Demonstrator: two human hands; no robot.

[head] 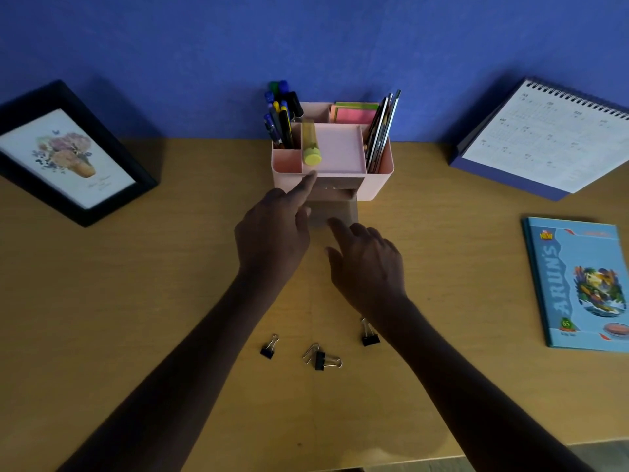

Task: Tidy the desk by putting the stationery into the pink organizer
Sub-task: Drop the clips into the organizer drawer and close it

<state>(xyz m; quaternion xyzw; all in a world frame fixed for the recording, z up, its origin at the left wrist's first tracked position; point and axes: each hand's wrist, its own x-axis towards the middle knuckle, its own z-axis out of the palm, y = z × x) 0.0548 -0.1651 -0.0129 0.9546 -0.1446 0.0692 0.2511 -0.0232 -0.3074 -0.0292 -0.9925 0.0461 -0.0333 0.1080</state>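
Pink organizer (376, 185), drawer (335, 212) out at 6 o'clock. Left hand (272, 233) straight-fingered on rim; right hand (367, 264) relaxed, empty. Risks tipping under hard tug.

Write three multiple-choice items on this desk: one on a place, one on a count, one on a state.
1. Where are the black metal binder clips? A in a hand B on the wooden desk C on a chair
2. How many clips? A three B two C five
3. The yellow-green capped tube in the pink plastic organizer is: A upright B hand-held C lying flat
Key: B, they lie on bare wood; A, three show, apart; C, it rests lengthwise in the organizer.
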